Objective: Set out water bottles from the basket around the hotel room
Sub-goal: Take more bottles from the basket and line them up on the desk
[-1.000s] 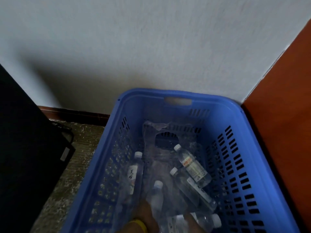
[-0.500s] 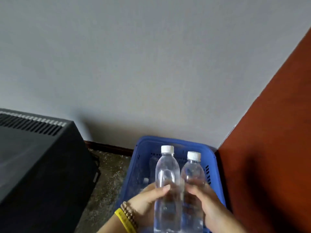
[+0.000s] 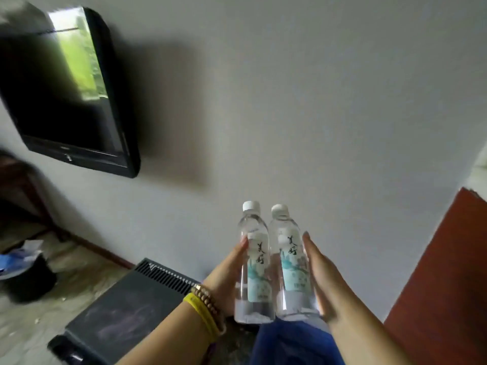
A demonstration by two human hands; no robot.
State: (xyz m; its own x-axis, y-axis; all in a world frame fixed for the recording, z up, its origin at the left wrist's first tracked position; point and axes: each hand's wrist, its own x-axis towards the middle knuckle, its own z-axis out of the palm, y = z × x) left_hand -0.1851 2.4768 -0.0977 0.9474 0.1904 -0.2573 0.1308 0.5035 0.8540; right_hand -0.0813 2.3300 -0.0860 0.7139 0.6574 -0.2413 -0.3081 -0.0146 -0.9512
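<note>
Two clear water bottles with white caps and pale green labels stand upright side by side in front of me. My left hand (image 3: 226,277) presses against the left bottle (image 3: 254,262), and my right hand (image 3: 320,275) presses against the right bottle (image 3: 291,264), so the pair is squeezed between my palms. A yellow band and a bead bracelet circle my left wrist. Below the bottles a patch of the blue basket (image 3: 292,341) shows between my forearms; its contents are hidden.
A black wall-mounted TV (image 3: 66,93) hangs at the upper left. A black box with a vented top (image 3: 126,309) stands on the floor at my left. A dark bin (image 3: 29,277) sits at the far left, a red-brown wooden panel (image 3: 442,291) at the right.
My hands went from reaching into the basket to lifting two bottles out. The view has swung upward and left, so the basket dropped nearly out of sight and the TV appeared.
</note>
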